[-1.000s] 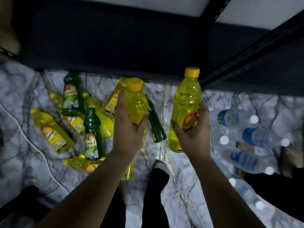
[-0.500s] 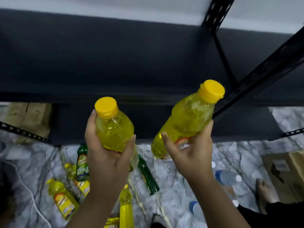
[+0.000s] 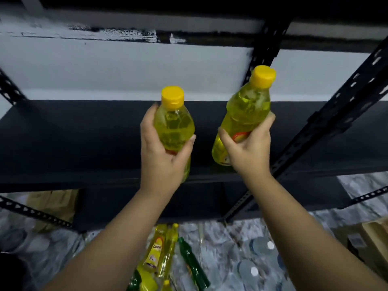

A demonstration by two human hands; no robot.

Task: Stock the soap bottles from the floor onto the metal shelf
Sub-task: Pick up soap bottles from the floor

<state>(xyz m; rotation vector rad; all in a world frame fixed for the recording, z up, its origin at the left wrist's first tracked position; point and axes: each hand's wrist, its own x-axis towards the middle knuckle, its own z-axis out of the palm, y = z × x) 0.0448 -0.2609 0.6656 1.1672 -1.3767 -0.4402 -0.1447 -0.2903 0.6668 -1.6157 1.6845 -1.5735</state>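
Your left hand (image 3: 162, 162) grips one yellow bottle (image 3: 173, 131) upright, right hand (image 3: 248, 152) grips another (image 3: 245, 114) tilted toward 1 o'clock, both up w/ the dark shelf (image 3: 73, 139) behind, more bottles (image 3: 168, 255) on the floor (image 3: 220, 248) at 6.

- looks like a shop stockroom or storage corner, not a home kitchen
- black slotted-angle metal shelf (image 3: 88, 135) against a plain white wall
- soap bottles (image 3: 156, 252) and water bottles (image 3: 255, 269) lying on marble-look floor (image 3: 218, 244)
- cardboard box (image 3: 369, 238) at right
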